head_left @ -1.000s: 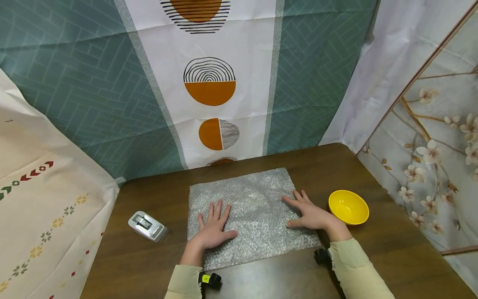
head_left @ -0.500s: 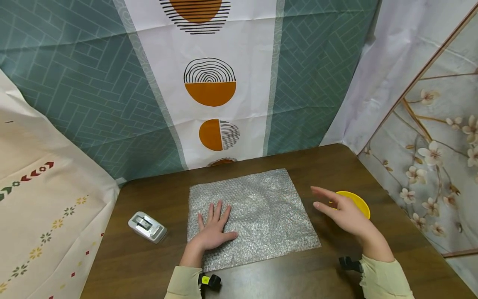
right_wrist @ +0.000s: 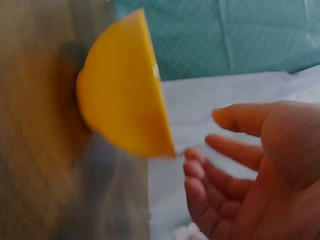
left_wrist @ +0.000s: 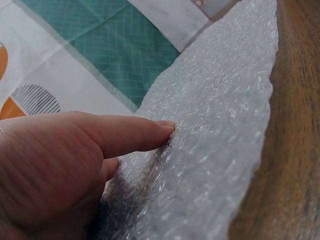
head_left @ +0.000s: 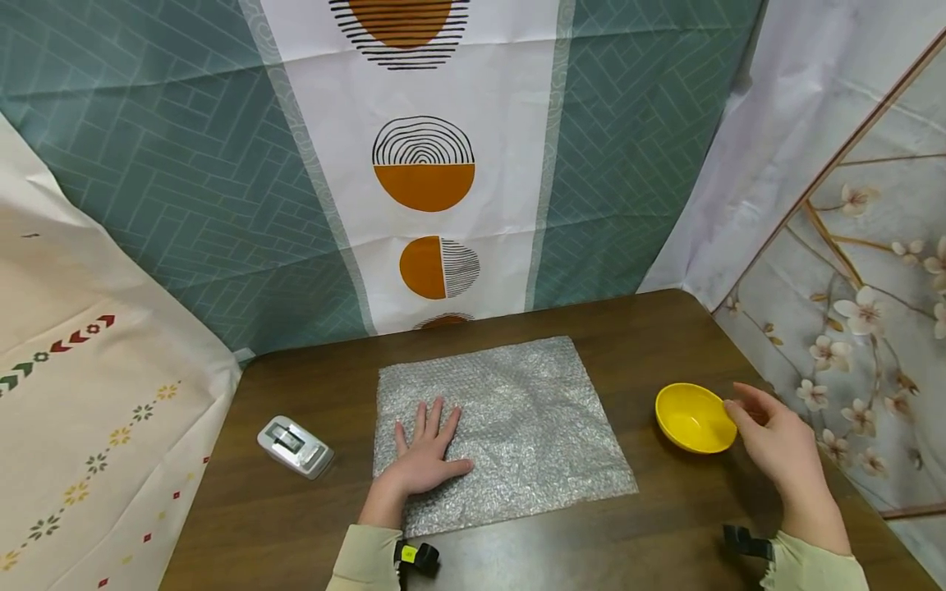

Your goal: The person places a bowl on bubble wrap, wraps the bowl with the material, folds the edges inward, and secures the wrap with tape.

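A sheet of bubble wrap (head_left: 532,419) lies flat on the brown table. My left hand (head_left: 421,468) rests on its left part with the fingers spread; in the left wrist view the thumb (left_wrist: 135,134) touches the wrap's surface. A yellow bowl (head_left: 693,419) stands upright to the right of the sheet. Just past the bowl's right side is my right hand (head_left: 779,447), fingers loosely bent and thumb apart from them. The right wrist view shows its fingertips close to the bowl's rim (right_wrist: 162,112), with nothing between thumb and fingers.
At the table's left lies a small silver-and-white device (head_left: 296,447) with a dark slot on top. A patterned green-and-white cloth (head_left: 458,205) hangs behind the table's back edge. A flowered cloth (head_left: 857,353) closes off the right side.
My right hand has lifted off the bubble wrap and moved right, passing over the bowl to its right side. My left hand has stayed on the wrap. The view has shifted slightly.
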### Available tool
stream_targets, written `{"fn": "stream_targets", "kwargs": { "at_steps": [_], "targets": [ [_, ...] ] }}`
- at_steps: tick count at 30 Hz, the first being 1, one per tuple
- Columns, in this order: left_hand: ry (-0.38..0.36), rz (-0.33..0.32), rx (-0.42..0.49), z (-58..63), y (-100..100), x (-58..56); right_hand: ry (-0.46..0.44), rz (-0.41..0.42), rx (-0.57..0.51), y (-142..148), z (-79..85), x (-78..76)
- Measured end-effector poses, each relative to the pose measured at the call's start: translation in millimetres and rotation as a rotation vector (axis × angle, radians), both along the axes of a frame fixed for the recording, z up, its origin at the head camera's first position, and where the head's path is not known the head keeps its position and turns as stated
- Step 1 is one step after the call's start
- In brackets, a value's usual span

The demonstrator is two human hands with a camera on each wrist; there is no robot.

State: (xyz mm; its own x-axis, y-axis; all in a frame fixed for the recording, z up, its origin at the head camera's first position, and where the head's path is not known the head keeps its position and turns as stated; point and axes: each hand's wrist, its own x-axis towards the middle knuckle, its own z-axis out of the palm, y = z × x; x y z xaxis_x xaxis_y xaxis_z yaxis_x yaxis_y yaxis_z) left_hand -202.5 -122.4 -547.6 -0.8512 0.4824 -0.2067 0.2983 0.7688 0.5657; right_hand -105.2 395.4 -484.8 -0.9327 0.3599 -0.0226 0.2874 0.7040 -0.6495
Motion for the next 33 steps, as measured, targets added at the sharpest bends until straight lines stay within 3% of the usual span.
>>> {"fn": "stream_targets", "kwargs": {
  "at_steps": [6,11,15,22,27,33],
  "targets": [
    [0.010,-0.004,0.029,0.5,-1.4,-1.5,-0.247,0.049,0.006,18.2,-9.3,1.3],
    [0.037,-0.009,0.034,-12.4,-3.3,-1.4,-0.375,0.124,-0.061,18.2,-17.2,0.8],
    [0.037,-0.007,0.034,-20.2,-1.6,-0.2,-0.376,0.129,-0.126,16.8,-21.8,2.6],
    [0.011,-0.011,0.055,-18.7,-0.9,6.0,-0.359,0.143,-0.199,19.0,-29.6,4.0],
    [0.018,-0.002,0.043,-27.5,-3.5,-0.1,-0.341,0.154,-0.268,21.9,-36.2,0.2],
    [0.023,0.014,0.029,-25.0,-3.7,-5.8,-0.317,0.137,-0.279,12.4,-27.1,-2.8]
  ]
}}
